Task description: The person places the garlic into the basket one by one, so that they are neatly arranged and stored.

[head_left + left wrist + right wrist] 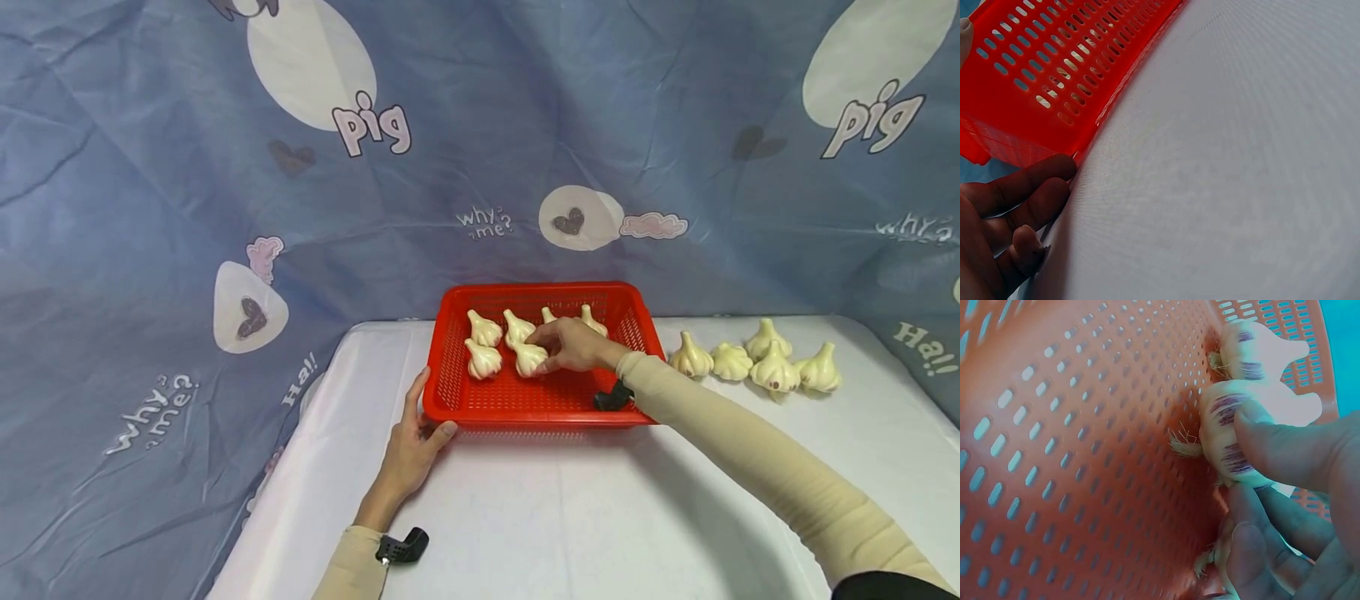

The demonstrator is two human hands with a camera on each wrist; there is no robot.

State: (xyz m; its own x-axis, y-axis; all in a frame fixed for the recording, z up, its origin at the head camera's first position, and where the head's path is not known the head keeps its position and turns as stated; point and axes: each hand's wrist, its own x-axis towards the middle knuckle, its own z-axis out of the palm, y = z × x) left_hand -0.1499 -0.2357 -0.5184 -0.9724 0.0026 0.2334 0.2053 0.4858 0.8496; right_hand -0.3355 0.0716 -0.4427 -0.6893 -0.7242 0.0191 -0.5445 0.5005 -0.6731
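Note:
A red plastic basket [525,418] with slotted walls stands on the table, several garlic bulbs inside it. My right hand [574,344] reaches in over the right side and grips a garlic bulb [530,360] in the front row. Seen from the right wrist, the thumb lies on this purple-streaked bulb [1219,428] and the fingers are under it; another bulb [1250,353] touches it. My left hand [408,450] holds the basket's front left corner, thumb at the front rim and fingers along the left side. From the left wrist, those fingers [1041,200] touch the basket's lower edge.
Several more garlic bulbs [775,372] lie in a cluster on the white-covered table [525,517], right of the basket. A blue printed cloth [450,167] hangs close behind the basket and down the left side.

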